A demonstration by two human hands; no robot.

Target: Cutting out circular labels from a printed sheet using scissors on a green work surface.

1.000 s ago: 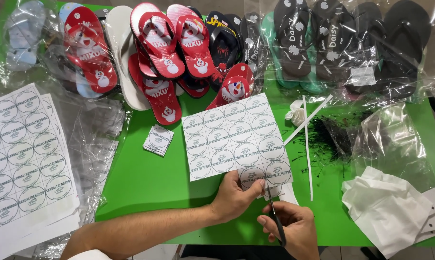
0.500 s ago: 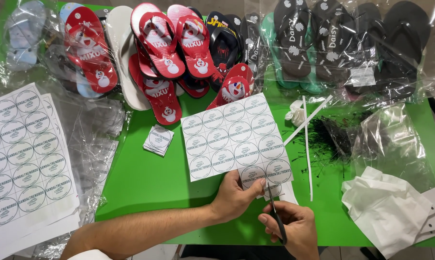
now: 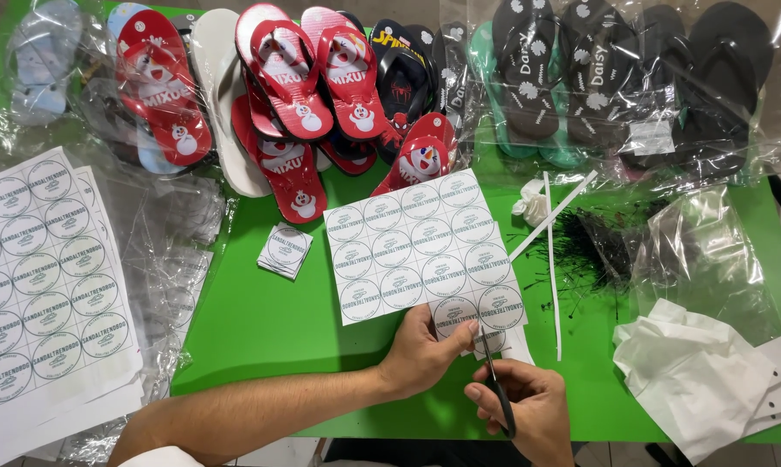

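Now | left hand (image 3: 420, 350) fingers pinching label sheet (image 3: 420, 246) | right hand (image 3: 529, 411) fingers gripping scissors (image 3: 494, 385) | flip-flops (image 3: 295, 104) beyond

A bright green desk (image 3: 261, 320) fills the view under even light, with dark floor showing past its near edge.

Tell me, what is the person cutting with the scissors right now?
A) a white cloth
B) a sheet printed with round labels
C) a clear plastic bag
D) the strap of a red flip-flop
B: the right hand works the scissors into the near edge of the sheet of round labels, which the left hand steadies on the green table.
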